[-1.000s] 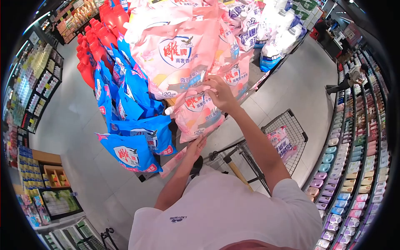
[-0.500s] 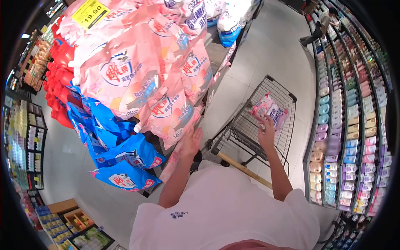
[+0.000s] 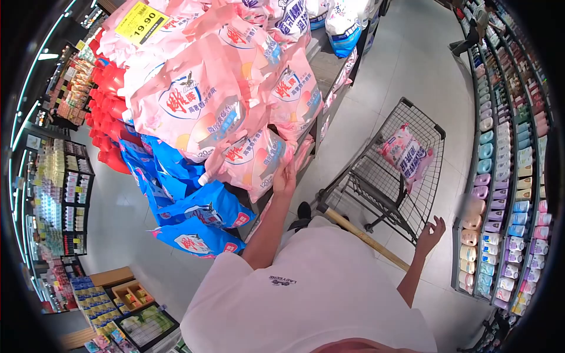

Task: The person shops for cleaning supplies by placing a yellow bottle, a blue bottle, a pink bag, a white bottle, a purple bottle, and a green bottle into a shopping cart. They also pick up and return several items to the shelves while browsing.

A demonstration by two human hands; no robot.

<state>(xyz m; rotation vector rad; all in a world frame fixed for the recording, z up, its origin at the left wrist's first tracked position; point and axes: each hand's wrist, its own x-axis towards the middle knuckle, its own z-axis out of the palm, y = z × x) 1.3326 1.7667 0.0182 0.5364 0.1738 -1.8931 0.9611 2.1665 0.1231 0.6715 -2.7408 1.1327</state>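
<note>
My left hand (image 3: 285, 179) is raised against the right edge of a pink bag of detergent (image 3: 256, 162), low on a display pile. Its fingers look stretched out along the bag, touching it rather than wrapped round it; some fingertips are hard to see. To the right, my right hand (image 3: 431, 236) hangs empty beside the near right corner of a wire shopping cart (image 3: 438, 153), its fingers curved and apart. A pink and white bag with purple lettering (image 3: 406, 154) lies inside the cart.
More pink bags (image 3: 182, 97) are stacked above, with a yellow price tag (image 3: 141, 22). Blue bags (image 3: 197, 235) and red bottles (image 3: 109, 117) stand on the left. Bottle shelves (image 3: 488, 194) line the right side. A person (image 3: 475, 29) is far up the aisle.
My right hand has left the bag in the cart and moved back toward me, to the cart's right. My left hand has risen to the pink bag's edge. The view has shifted.
</note>
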